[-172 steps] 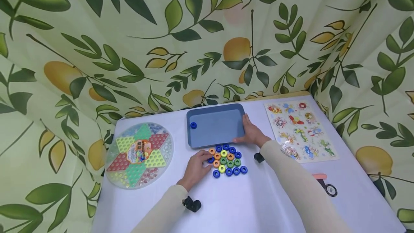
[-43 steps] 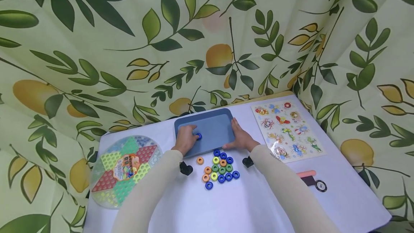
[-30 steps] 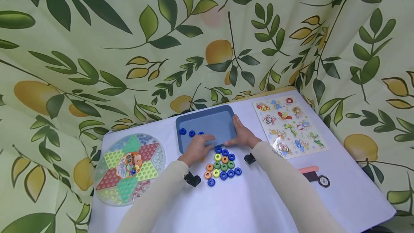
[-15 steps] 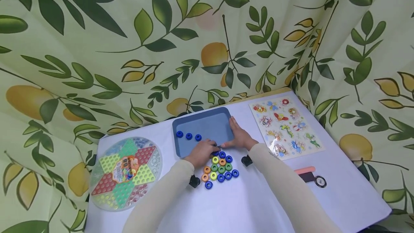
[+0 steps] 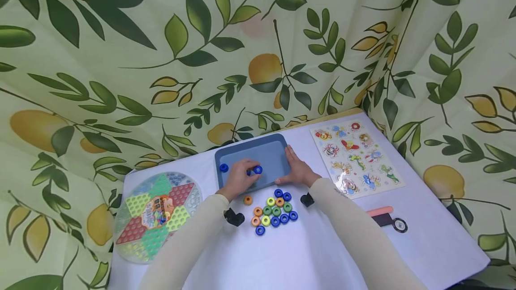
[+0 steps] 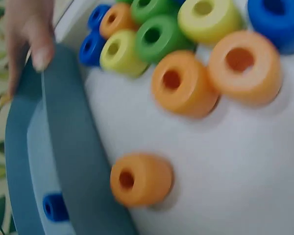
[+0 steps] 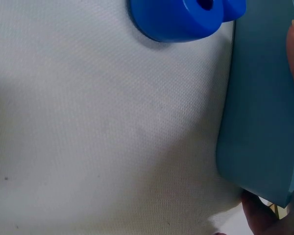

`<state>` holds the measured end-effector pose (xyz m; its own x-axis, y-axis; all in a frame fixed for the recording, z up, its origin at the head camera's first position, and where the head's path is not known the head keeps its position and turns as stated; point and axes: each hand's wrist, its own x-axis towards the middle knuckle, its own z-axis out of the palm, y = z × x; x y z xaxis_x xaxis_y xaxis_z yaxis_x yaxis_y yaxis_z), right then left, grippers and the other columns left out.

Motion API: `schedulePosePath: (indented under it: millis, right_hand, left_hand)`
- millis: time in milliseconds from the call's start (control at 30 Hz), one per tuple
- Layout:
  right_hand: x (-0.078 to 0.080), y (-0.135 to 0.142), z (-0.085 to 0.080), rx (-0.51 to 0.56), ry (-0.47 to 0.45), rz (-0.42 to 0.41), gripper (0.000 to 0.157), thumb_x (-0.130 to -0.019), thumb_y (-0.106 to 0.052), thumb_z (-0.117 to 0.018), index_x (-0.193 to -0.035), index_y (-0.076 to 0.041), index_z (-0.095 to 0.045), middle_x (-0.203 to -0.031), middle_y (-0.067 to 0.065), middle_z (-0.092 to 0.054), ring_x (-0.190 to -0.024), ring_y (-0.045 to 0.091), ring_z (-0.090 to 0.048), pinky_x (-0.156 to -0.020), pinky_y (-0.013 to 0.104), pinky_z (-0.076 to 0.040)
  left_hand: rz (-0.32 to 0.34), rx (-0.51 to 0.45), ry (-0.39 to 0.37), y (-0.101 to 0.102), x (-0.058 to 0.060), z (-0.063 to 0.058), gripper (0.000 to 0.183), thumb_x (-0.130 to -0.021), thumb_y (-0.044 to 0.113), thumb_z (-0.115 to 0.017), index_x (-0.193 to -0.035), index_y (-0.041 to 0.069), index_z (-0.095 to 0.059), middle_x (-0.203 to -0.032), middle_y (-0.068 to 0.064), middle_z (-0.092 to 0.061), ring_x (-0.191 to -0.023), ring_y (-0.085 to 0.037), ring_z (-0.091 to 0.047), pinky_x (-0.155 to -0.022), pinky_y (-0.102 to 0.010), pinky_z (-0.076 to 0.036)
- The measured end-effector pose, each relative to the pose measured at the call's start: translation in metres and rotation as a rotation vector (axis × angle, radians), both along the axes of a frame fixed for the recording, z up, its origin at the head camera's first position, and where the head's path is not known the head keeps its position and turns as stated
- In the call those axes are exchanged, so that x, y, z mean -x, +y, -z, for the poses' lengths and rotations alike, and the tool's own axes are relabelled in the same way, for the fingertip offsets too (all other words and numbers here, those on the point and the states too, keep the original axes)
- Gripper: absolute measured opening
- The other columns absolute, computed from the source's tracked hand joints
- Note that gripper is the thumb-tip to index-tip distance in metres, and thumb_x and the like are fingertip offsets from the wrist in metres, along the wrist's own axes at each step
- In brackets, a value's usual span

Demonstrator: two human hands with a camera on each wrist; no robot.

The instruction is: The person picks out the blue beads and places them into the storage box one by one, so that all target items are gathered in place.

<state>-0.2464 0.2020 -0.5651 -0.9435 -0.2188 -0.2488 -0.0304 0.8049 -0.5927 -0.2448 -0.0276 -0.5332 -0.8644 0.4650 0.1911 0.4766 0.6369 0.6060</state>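
Observation:
Over the blue-grey tray [image 5: 268, 150] my left hand [image 5: 238, 178] pinches a blue ring bead [image 5: 258, 170] between thumb and fingertips. One blue bead [image 5: 223, 168] lies at the tray's left end; another shows partly behind the fingers. My right hand [image 5: 299, 171] holds the tray's near right corner, thumb on the front rim and fingers along the right wall. In front of the tray, on the white cloth, orange, yellow, green and blue beads [image 5: 276, 211] sit in a loose cluster. A single orange bead [image 6: 139, 179] stands apart, close to the tray wall.
A round Chinese checkers board [image 5: 157, 218] lies at the left, partly behind my left sleeve. To the right are a sticker sheet [image 5: 356, 158] and a pink and black item with a round disc [image 5: 400, 225]. A leaf-patterned curtain [image 5: 225, 79] hangs behind the table.
Blue beads have gone from the cluster into the tray. My left hand has just carried another from the cluster's back row up over the tray. The right hand stays at the tray corner.

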Motion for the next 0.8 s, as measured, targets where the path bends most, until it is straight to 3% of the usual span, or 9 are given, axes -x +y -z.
schedulePosePath:
  millis: [133,300,433,500,567,633,733,800]
  right_hand:
    - [0.001,0.001,0.002,0.01,-0.005,0.006,0.127,-0.063,-0.058,-0.076,-0.15,-0.01,0.003,-0.158,0.005,0.011,-0.141,0.037,-0.02,-0.115,0.046,-0.024]
    - [0.002,0.002,0.002,0.006,-0.003,0.01,0.127,-0.063,-0.059,-0.077,-0.15,-0.012,0.003,-0.158,0.004,0.011,-0.14,0.038,-0.02,-0.114,0.048,-0.024]
    - [0.003,-0.001,0.002,-0.003,-0.002,-0.006,0.127,-0.063,-0.059,-0.076,-0.15,-0.012,0.004,-0.158,0.004,0.012,-0.14,0.039,-0.02,-0.114,0.049,-0.024]
    - [0.003,0.0,0.002,-0.019,-0.003,-0.013,0.126,-0.064,-0.06,-0.075,-0.15,-0.012,0.005,-0.158,0.004,0.013,-0.141,0.038,-0.019,-0.114,0.049,-0.023]
    - [0.003,0.0,0.002,-0.035,-0.002,-0.014,0.126,-0.065,-0.06,-0.074,-0.15,-0.011,0.006,-0.157,0.004,0.014,-0.141,0.037,-0.019,-0.114,0.049,-0.024]
    - [0.003,0.001,0.002,-0.04,0.009,-0.017,0.125,-0.066,-0.057,-0.075,-0.149,-0.01,0.005,-0.157,0.005,0.014,-0.141,0.037,-0.02,-0.113,0.05,-0.025]
    - [0.002,0.002,0.002,-0.032,0.032,-0.023,0.121,-0.069,-0.051,-0.076,-0.149,-0.007,0.003,-0.158,0.007,0.012,-0.14,0.038,-0.023,-0.111,0.052,-0.028]
    - [0.002,0.001,0.003,-0.014,0.036,-0.027,0.119,-0.07,-0.047,-0.077,-0.149,-0.006,0.003,-0.158,0.008,0.01,-0.14,0.037,-0.022,-0.11,0.054,-0.028]
  left_hand:
    - [-0.086,0.02,-0.072,-0.009,0.015,-0.002,0.034,-0.078,0.012,-0.074,-0.11,0.005,-0.067,-0.103,-0.006,-0.065,-0.094,-0.02,-0.064,-0.082,-0.035,-0.054]
    - [-0.12,0.05,-0.128,-0.008,0.028,-0.003,0.039,-0.079,0.016,-0.073,-0.115,0.003,-0.064,-0.108,-0.009,-0.063,-0.099,-0.022,-0.063,-0.085,-0.037,-0.054]
    - [-0.16,0.093,-0.124,-0.006,0.025,-0.001,0.046,-0.078,0.02,-0.074,-0.119,0.003,-0.062,-0.117,-0.012,-0.062,-0.111,-0.026,-0.058,-0.095,-0.041,-0.048]
    - [-0.145,0.096,-0.105,-0.002,0.019,0.001,0.044,-0.078,0.02,-0.074,-0.117,0.003,-0.063,-0.119,-0.011,-0.063,-0.115,-0.027,-0.056,-0.099,-0.042,-0.045]
    - [-0.054,0.095,-0.074,0.006,0.009,0.002,0.038,-0.079,0.017,-0.073,-0.114,0.004,-0.065,-0.118,-0.01,-0.064,-0.116,-0.026,-0.055,-0.101,-0.043,-0.043]
    - [0.093,0.127,-0.015,0.015,-0.001,0.004,0.031,-0.08,0.015,-0.071,-0.11,0.008,-0.067,-0.116,-0.006,-0.065,-0.115,-0.024,-0.055,-0.101,-0.043,-0.043]
    - [0.304,0.24,0.101,0.028,-0.014,0.009,0.025,-0.081,0.014,-0.069,-0.106,0.012,-0.07,-0.113,0.001,-0.067,-0.115,-0.019,-0.052,-0.101,-0.041,-0.042]
    - [0.373,0.322,0.191,0.034,-0.019,0.012,0.022,-0.082,0.014,-0.068,-0.103,0.016,-0.071,-0.109,0.006,-0.068,-0.111,-0.014,-0.051,-0.098,-0.037,-0.042]
